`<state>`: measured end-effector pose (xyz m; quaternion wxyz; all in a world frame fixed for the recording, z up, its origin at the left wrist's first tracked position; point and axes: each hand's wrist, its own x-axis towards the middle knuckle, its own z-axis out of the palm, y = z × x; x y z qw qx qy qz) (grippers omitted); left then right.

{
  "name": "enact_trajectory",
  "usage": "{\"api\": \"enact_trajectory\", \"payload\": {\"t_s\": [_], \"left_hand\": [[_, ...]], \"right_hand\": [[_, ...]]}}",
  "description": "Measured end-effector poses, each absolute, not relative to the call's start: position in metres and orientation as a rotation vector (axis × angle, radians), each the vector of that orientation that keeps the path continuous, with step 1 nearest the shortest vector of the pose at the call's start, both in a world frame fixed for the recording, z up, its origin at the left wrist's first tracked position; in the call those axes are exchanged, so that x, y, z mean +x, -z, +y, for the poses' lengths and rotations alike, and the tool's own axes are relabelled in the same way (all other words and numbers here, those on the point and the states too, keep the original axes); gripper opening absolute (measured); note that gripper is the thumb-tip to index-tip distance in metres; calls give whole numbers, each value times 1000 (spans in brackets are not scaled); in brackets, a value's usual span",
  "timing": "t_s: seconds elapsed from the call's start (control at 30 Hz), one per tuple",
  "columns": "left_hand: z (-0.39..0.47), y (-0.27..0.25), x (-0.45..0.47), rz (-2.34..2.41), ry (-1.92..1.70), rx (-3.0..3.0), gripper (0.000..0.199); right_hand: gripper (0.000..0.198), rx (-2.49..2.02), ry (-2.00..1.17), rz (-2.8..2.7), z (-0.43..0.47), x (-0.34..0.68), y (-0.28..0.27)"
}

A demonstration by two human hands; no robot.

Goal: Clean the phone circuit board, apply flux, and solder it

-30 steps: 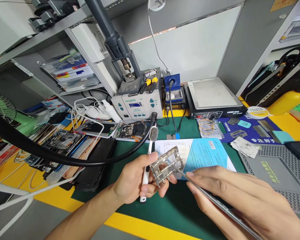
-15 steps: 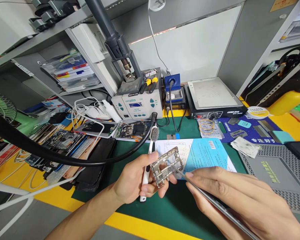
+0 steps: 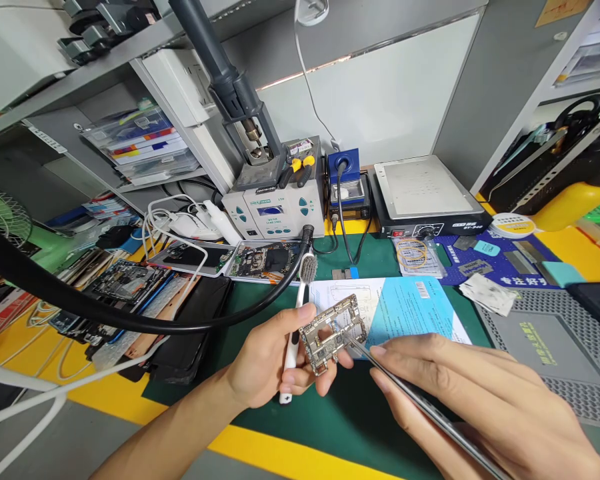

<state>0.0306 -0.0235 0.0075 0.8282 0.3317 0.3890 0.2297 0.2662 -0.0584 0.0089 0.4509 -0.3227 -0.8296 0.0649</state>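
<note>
My left hand (image 3: pixel 265 353) is closed around a small phone circuit board (image 3: pixel 325 343), pinched at its left edge and tilted toward me. The same hand also keeps a white toothbrush (image 3: pixel 291 360) with grey bristles upright behind the board. In my right hand (image 3: pixel 480 393) is a pair of slim metal tweezers (image 3: pixel 420 403), gripped like a pen. Their tip meets the right part of the board, near its cut-out; whether they pinch anything there is too small to tell. A blue and white booklet (image 3: pixel 415 310) lies beneath and behind the board.
A hot air station (image 3: pixel 275 207) stands behind, its black hose (image 3: pixel 180 325) arching across the left. Beside it are a soldering iron stand (image 3: pixel 347 177) and a heating plate (image 3: pixel 430 193). Stacked phone parts (image 3: pixel 125 287) lie left; a grey perforated mat (image 3: pixel 555 340) lies right.
The tweezer tip has shifted very slightly left on the board. The left hand, board and toothbrush hold almost the same position.
</note>
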Motion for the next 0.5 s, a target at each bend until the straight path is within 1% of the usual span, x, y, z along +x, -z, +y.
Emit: {"api": "enact_trajectory", "payload": {"t_s": [0.2, 0.37, 0.5], "left_hand": [[-23, -7, 30, 803, -504, 690, 67], [-22, -9, 28, 776, -511, 677, 72], [-22, -9, 27, 761, -519, 673, 70]], "right_hand": [[19, -820, -115, -2015, -59, 266, -7], [18, -889, -155, -1933, -60, 268, -9], [17, -984, -189, -1900, -60, 271, -8]]}}
